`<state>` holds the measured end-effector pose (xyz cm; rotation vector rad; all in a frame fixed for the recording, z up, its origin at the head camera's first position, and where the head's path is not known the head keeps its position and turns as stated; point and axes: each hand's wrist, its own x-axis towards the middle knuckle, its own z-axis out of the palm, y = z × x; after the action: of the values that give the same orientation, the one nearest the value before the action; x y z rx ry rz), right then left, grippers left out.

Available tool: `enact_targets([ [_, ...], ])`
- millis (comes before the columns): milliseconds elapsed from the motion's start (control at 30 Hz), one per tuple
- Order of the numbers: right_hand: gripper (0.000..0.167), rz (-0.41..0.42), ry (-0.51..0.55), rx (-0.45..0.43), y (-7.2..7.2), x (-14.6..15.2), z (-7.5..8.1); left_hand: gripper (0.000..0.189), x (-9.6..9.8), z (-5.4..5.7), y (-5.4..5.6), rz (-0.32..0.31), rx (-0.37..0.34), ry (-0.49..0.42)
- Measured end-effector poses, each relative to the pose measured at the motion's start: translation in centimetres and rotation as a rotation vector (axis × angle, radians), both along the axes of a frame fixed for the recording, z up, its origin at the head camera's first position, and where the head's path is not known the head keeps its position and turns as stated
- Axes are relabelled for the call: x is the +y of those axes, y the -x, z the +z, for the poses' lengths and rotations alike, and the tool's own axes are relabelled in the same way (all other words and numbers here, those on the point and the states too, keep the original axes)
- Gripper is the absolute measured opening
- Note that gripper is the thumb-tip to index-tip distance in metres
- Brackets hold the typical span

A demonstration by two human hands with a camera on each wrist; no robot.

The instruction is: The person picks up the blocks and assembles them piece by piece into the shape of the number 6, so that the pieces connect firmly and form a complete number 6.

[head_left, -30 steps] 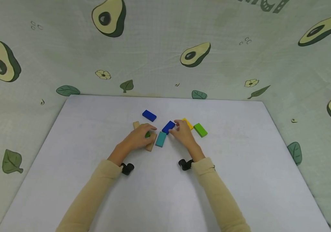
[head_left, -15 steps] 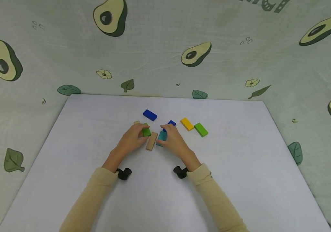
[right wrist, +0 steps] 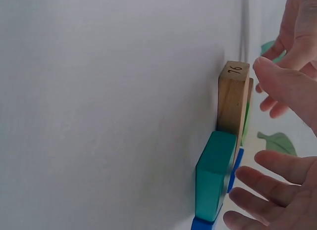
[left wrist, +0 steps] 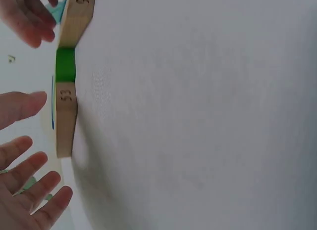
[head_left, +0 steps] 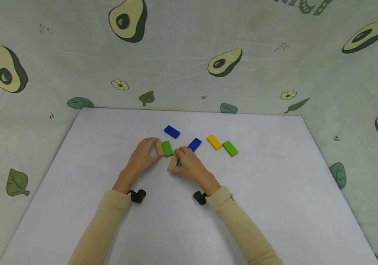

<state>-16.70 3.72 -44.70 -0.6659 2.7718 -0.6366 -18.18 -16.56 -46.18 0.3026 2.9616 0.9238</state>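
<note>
In the head view my left hand (head_left: 142,152) spans a plain wooden block (head_left: 159,147), thumb by its near end and fingertips by its far end. The left wrist view shows the number 53 on that block and the fingers spread. A green block (head_left: 167,148) lies against its right side. My right hand (head_left: 190,163) arches over a second wooden block (head_left: 173,161), marked 76 in the right wrist view, and a teal block (right wrist: 215,170) beside it. Its thumb is close to the wooden block's near end; whether it touches cannot be told. The right hand partly hides the teal block.
A blue block (head_left: 194,144) lies just beyond the right hand, another blue block (head_left: 172,131) farther back. To the right are a yellow block (head_left: 214,142) and a second green block (head_left: 230,148). All lie on a white table (head_left: 275,184) before a printed cloth (head_left: 175,55).
My left hand has moved left, off the green block to the wooden block beside it. The right hand has gone left from the blue block, over the teal one, to the other wooden block.
</note>
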Motion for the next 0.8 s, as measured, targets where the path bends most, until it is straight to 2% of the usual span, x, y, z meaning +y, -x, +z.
enact_targets([
  [267, 0.081, 0.022, -0.07, 0.042, 0.2, -0.3, -0.4, 0.079, -1.5, -0.9, 1.5, -0.028, -0.086, -0.022],
  [433, 0.082, 0.032, -0.104, 0.06, 0.3, -0.4, -0.5, 0.085, -1.8, -1.0, 2.1, -0.043, -0.138, -0.04],
  [600, 0.082, 0.038, -0.126, 0.074, 0.3, -0.4, -0.5, 0.084, -2.0, -1.2, 2.5, -0.047, -0.181, -0.039],
  [800, 0.081, 0.043, -0.12, 0.085, 0.4, -0.4, -0.6, 0.08, -2.1, -1.2, 2.7, -0.051, -0.196, -0.024],
])
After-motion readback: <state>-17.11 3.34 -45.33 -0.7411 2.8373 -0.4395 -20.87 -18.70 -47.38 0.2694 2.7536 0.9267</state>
